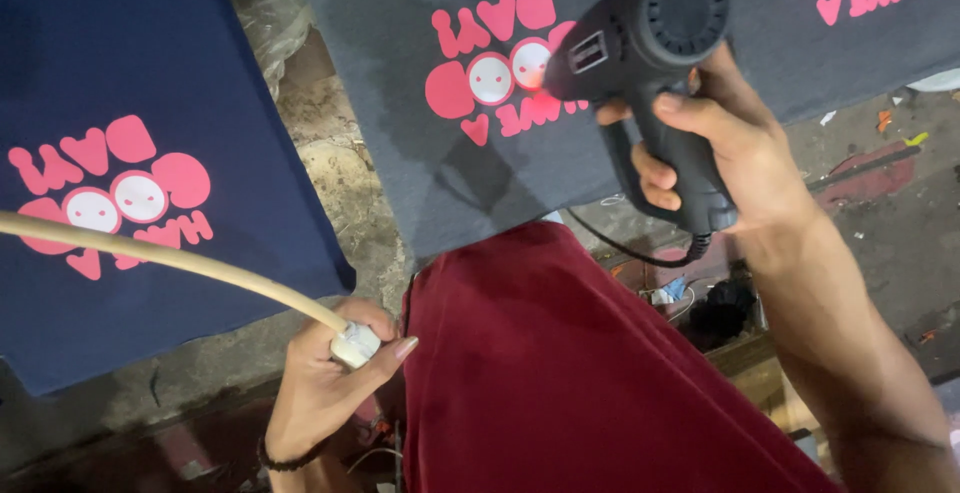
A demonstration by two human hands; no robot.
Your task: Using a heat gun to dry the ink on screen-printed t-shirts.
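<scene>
The right hand (735,168) grips a black heat gun (650,63) by its handle, nozzle pointing down at the pink print (495,68) on the grey shirt (420,153) – probably to dry it – while the left hand (320,378) closes around a white plug (355,343) of a beige cable (170,258).

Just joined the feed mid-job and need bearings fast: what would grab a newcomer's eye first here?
The right hand grips a black heat gun at upper centre, its nozzle aimed at the pink and white print on a dark grey shirt. At lower left, the left hand pinches a white connector on a cream cable that crosses a navy shirt bearing the same print.
</scene>
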